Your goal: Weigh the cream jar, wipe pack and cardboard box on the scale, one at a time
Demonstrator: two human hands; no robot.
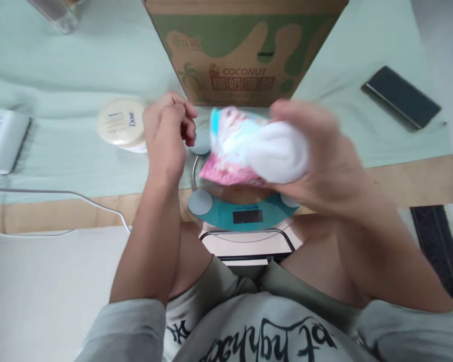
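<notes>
My right hand (320, 156), blurred by motion, grips a pink and pale-blue packet (234, 146) with a round white part (281, 152) at its right end. Whether that white part belongs to the packet, I cannot tell. The pair is above a round glass scale (226, 213) with a teal front and a dark display. My left hand (169, 133) hovers left of the packet, apart from it, its fingers curled in with nothing visible in them. Close beside that hand is a cream-lidded Dove tub (121, 120).
A tall coconut-printed cardboard box (245, 55) stands behind the scale. To the right lies a dark phone (402, 95). A white device (3, 141) sits at the left, and a white cable (71, 193) runs along the table's near edge. A clear object (56, 15) is at the upper left.
</notes>
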